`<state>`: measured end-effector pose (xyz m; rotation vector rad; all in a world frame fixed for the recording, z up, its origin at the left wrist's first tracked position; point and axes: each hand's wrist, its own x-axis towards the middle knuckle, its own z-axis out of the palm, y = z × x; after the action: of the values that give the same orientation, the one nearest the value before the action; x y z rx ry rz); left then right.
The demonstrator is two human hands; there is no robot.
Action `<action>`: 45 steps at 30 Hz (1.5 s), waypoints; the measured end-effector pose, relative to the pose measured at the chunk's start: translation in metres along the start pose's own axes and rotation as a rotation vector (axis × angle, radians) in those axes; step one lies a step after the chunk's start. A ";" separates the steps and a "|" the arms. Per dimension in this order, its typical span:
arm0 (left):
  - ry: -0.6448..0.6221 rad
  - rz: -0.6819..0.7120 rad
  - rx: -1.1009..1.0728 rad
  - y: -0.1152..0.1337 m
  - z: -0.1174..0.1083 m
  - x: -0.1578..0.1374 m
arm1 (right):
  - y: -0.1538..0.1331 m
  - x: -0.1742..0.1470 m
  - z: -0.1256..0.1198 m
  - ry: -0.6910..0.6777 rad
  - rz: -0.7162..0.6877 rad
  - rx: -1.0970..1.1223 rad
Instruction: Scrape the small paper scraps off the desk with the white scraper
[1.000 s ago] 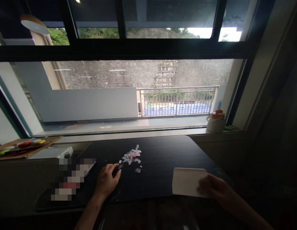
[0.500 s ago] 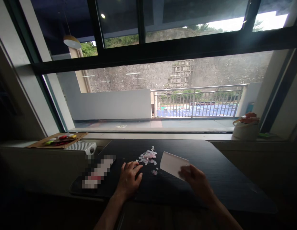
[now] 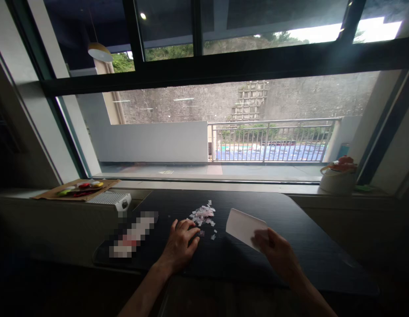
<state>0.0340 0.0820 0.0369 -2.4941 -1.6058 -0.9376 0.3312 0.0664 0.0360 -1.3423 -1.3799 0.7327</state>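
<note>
A pale, stiff sheet that looks like card (image 3: 243, 224) is gripped at its right edge by my right hand (image 3: 273, 247). It is held tilted just above the dark table. My left hand (image 3: 181, 242) rests low over the table with curled fingers. Between its thumb and forefinger is a small pinkish paper scrap (image 3: 201, 233), partly hidden by the fingertips. Right beyond the left fingers lies a loose pile of small white and pink paper scraps (image 3: 203, 213). A couple of single scraps (image 3: 213, 237) lie apart, between the pile and the card.
The black table (image 3: 257, 200) reaches to the window sill. A blurred-out flat item (image 3: 133, 235) lies at its left. On the left sill sit a brown board (image 3: 48, 190) with colourful pieces and a white slotted box (image 3: 117, 200). A white container (image 3: 336, 180) stands right.
The small pinkish scrap has come left from its spot into my left fingertips, which have drawn closer together. My right hand and the card have shifted slightly right.
</note>
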 end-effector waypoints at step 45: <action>0.048 -0.178 -0.012 -0.025 -0.012 -0.015 | -0.023 -0.006 0.032 -0.583 0.160 0.165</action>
<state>0.0034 0.0773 0.0316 -2.3477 -1.8360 -1.0197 0.2929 0.0633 0.0470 -1.1604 -1.6226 1.3945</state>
